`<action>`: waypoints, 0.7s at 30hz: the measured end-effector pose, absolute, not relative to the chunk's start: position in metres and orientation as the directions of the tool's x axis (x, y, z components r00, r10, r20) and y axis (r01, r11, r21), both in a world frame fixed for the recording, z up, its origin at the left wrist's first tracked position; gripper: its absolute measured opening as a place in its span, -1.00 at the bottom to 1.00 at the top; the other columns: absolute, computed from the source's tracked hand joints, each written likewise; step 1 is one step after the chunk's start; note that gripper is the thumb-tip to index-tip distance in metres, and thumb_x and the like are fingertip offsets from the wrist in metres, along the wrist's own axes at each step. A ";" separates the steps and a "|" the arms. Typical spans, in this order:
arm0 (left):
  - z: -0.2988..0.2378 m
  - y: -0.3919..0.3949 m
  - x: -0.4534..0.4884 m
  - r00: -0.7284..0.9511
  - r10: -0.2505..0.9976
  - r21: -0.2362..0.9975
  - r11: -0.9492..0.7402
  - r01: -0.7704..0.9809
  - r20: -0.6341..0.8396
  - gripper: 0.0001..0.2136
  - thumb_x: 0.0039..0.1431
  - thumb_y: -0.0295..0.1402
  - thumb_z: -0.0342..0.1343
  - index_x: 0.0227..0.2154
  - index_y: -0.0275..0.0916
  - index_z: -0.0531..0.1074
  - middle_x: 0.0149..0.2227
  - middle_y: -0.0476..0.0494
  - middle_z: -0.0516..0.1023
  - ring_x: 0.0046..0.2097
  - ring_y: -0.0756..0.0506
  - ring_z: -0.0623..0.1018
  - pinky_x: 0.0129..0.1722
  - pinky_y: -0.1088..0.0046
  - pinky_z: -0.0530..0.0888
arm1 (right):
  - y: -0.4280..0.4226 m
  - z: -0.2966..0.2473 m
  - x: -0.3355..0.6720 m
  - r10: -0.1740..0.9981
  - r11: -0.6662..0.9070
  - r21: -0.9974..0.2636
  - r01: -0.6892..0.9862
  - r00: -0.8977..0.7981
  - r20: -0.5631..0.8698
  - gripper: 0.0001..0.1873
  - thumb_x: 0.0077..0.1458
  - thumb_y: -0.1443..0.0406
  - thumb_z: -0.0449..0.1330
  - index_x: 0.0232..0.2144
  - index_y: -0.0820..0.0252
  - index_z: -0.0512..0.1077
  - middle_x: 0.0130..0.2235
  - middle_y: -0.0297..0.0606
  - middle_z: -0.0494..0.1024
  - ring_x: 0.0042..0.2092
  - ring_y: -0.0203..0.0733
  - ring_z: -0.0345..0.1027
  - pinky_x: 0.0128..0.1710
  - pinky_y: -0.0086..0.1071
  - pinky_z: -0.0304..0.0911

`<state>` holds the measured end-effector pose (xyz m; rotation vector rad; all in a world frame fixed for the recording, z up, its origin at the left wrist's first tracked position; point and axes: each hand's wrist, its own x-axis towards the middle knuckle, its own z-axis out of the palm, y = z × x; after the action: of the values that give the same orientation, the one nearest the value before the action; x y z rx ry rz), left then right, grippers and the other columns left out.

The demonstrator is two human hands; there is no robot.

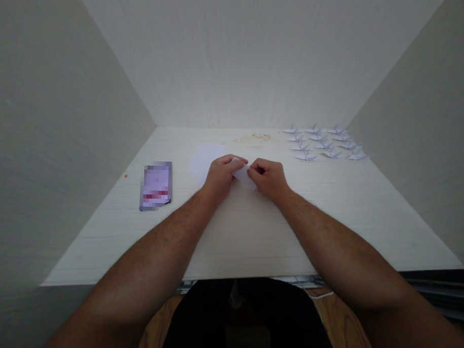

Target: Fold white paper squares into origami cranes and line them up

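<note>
A small folded piece of white paper (244,177) is held between my two hands above the middle of the table. My left hand (221,177) pinches its upper left part, with the thumb lying on top. At the paper's right edge, the fingers of my right hand (269,178) are curled and pressed together on it. The lower corner of the paper points toward me. Finer folds in it are too faint to make out, and my fingers cover part of it.
Several white folded paper cranes (324,146) stand in rows at the table's back right. A flat rectangular item (156,185), blurred out, lies on the left. Walls enclose the white table (237,245) at the back and both sides. A small orange speck (126,176) is near the left edge.
</note>
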<state>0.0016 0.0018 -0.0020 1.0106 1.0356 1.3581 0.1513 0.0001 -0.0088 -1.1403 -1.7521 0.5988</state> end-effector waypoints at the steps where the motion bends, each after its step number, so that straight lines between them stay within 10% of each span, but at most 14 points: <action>1: -0.002 0.002 0.002 -0.045 0.999 0.967 -0.023 -0.255 0.012 -0.87 -0.21 -0.35 0.30 -0.53 -0.27 0.56 -0.52 -0.04 0.49 -0.42 -0.02 0.42 -0.37 0.44 0.31 | 0.000 -0.008 0.151 0.890 0.450 -0.783 0.430 -0.138 0.435 -0.83 0.00 0.30 0.17 -0.59 0.18 0.42 -0.60 -0.42 0.39 -0.51 -0.35 0.16 -0.44 -0.40 0.08; 21: -0.003 0.006 0.002 -0.091 0.996 0.971 -0.038 -0.236 0.017 -0.73 0.06 -0.13 0.16 -0.52 -0.25 0.52 -0.47 -0.12 0.50 -0.43 -0.05 0.45 -0.45 0.42 0.37 | 0.002 -0.009 0.151 0.893 0.438 -0.787 0.434 -0.112 0.436 -0.84 -0.05 0.31 0.16 -0.63 0.16 0.38 -0.61 -0.43 0.36 -0.51 -0.34 0.16 -0.45 -0.38 0.07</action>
<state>0.0020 0.0059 -0.0031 1.0059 1.0789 1.3978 0.1511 0.0019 -0.0092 -1.1530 -1.7260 0.5959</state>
